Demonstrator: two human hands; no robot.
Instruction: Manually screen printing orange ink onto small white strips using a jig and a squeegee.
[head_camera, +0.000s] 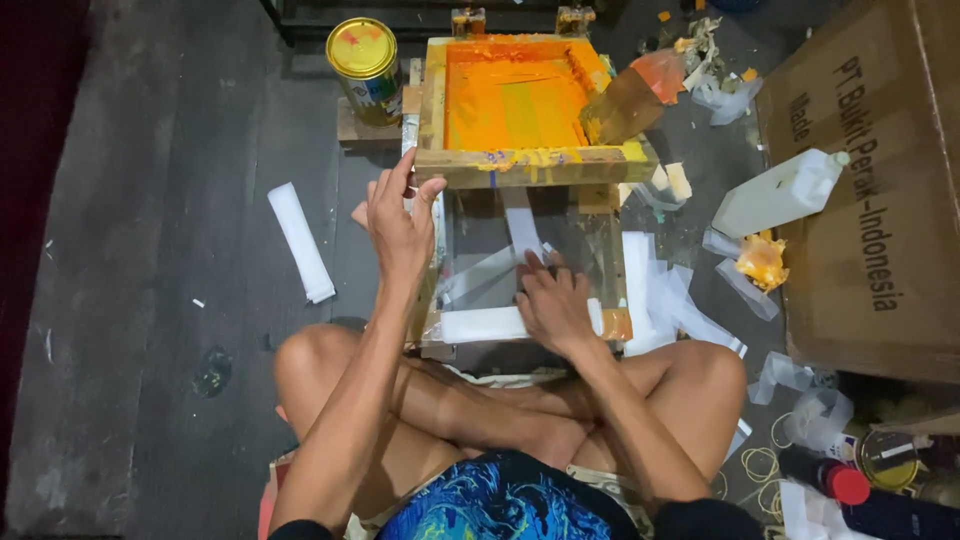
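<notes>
1. While I sit cross-legged on the dark floor (150, 200), my left hand (400, 225) is raised at the left front corner of the wooden screen frame (535, 165), fingers spread and open, the fingertips at the frame's edge; I cannot tell whether they pinch anything.
2. My right hand (553, 305) lies flat, palm down, fingers spread, pressing on a white strip (480, 325) that sits on the clear plate (580, 245) below the frame.
3. The frame is tilted up away from me, its mesh coated in orange ink (510, 100).
4. A yellow-lidded paint can (362, 55) stands just left of the frame, on a wooden block.
5. A loose white strip (300, 242) lies on the floor well left of my left hand.
6. To the right are a white plastic jug (780, 192) leaning on a cardboard box (860, 260), scattered white strips and an orange-stained rag (762, 260).
</notes>
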